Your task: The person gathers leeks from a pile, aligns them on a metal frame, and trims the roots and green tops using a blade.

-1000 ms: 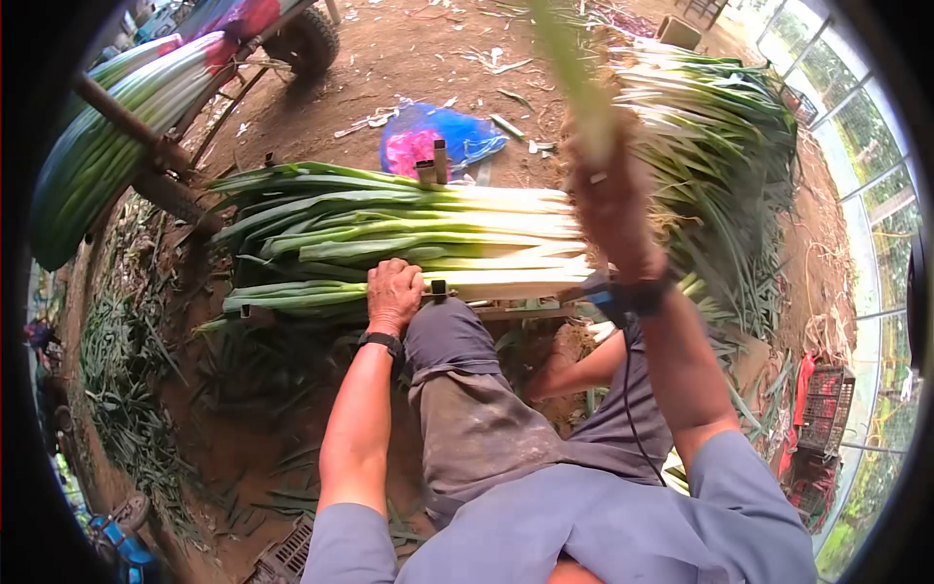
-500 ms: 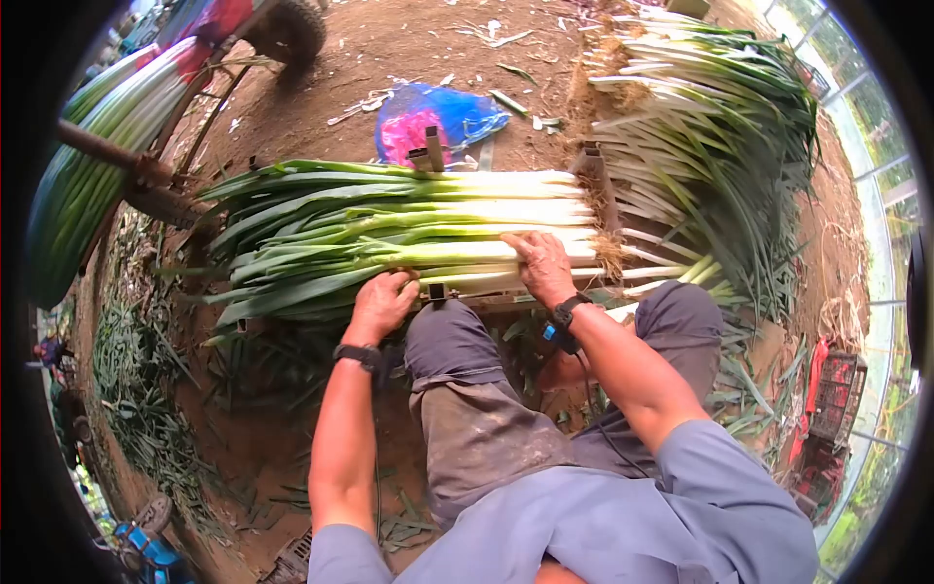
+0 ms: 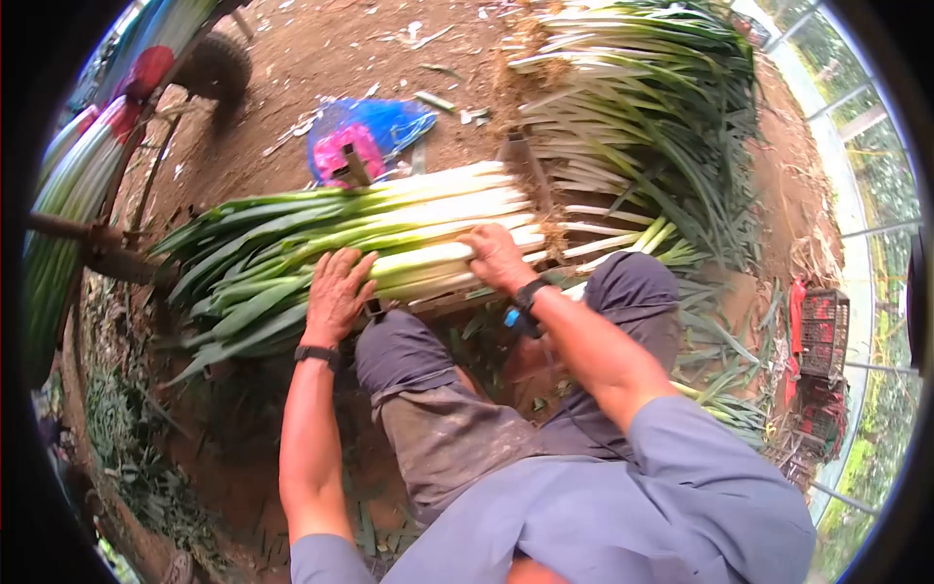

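Long green onions [image 3: 389,224] lie side by side in a metal frame before my knees, white root ends right and green leaves left. My left hand [image 3: 338,290] rests on the near stalks where white turns green, its fingers spread. Near the root ends, my right hand [image 3: 494,255] has its fingers curled round the white part of a near stalk. An upright metal post [image 3: 356,165] stands at the far side of the pile, and a metal plate [image 3: 525,167] stands by the roots.
A larger heap of onions [image 3: 632,107] lies at the back right. Blue and pink plastic [image 3: 365,141] is on the soil behind the frame. Tied onion bundles [image 3: 83,185] sit on a wheeled cart at the left. Crates [image 3: 824,334] stand at the right; cut leaves [image 3: 136,438] litter the left ground.
The view has shifted, so the scene sits farther left and is slightly turned. My left hand has opened, its fingers now spread over the stalks. My right hand remains near the white ends.
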`<action>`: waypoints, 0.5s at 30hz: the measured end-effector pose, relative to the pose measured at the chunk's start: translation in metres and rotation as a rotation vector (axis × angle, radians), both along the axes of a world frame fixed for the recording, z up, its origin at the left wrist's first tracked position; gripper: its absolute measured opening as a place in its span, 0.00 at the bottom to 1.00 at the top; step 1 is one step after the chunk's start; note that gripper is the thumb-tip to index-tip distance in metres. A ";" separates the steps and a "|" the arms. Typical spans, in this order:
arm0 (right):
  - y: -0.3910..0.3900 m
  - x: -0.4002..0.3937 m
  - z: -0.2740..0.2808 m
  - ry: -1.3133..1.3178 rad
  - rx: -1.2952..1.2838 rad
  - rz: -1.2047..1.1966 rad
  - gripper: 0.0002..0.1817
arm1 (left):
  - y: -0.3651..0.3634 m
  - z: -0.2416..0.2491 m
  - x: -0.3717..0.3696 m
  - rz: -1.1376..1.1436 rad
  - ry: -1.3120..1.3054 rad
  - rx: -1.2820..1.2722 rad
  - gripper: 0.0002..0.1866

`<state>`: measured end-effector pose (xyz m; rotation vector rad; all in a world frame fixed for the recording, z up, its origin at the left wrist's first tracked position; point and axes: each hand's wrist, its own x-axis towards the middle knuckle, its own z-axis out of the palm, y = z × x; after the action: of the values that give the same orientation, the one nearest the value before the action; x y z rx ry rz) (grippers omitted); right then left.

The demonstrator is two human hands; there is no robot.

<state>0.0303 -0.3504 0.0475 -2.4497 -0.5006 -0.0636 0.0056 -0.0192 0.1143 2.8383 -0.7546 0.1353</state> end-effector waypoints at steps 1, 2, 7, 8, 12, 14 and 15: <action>-0.003 0.002 0.000 -0.003 0.013 0.040 0.18 | 0.003 0.000 0.001 -0.021 -0.010 0.031 0.25; -0.009 0.002 -0.001 -0.005 0.025 0.076 0.19 | 0.005 -0.001 0.001 -0.045 -0.017 0.061 0.24; -0.012 0.005 -0.007 -0.003 0.140 0.104 0.18 | 0.009 -0.008 -0.004 -0.012 -0.035 0.032 0.21; -0.009 0.001 -0.006 -0.030 0.104 0.049 0.17 | 0.009 -0.009 -0.006 0.023 -0.009 0.021 0.20; -0.007 -0.008 0.000 0.001 0.069 0.030 0.15 | 0.004 -0.013 -0.017 0.066 -0.015 -0.053 0.18; -0.002 -0.013 -0.008 -0.050 0.090 -0.007 0.14 | 0.008 -0.015 -0.013 0.048 -0.017 -0.050 0.18; 0.000 -0.013 -0.011 -0.137 0.097 -0.003 0.14 | 0.011 -0.016 -0.011 0.022 -0.006 -0.054 0.18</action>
<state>0.0174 -0.3502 0.0367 -2.3617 -0.5406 -0.2529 -0.0053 -0.0085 0.0979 2.7969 -0.7101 0.1658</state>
